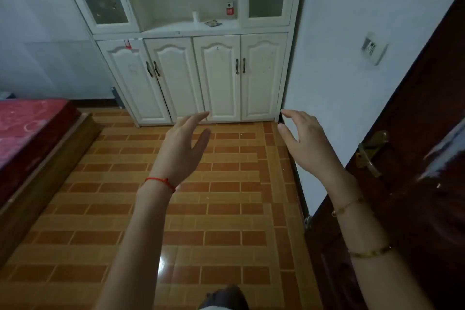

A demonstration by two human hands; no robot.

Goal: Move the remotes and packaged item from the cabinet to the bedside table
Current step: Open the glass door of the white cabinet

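Both hands, left (182, 145) and right (303, 142), hang spread and empty; the small items (212, 23) on the cabinet (216, 78) shelf are too blurred to identify.

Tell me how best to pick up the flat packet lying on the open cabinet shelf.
The flat packet lies low on the shelf near its front edge, with the white tube to its left and the red-labelled bottle behind right. Probably come from the front with the right hand, pinching its near edge or long sides from above. Both hands, left included, are empty and far off.
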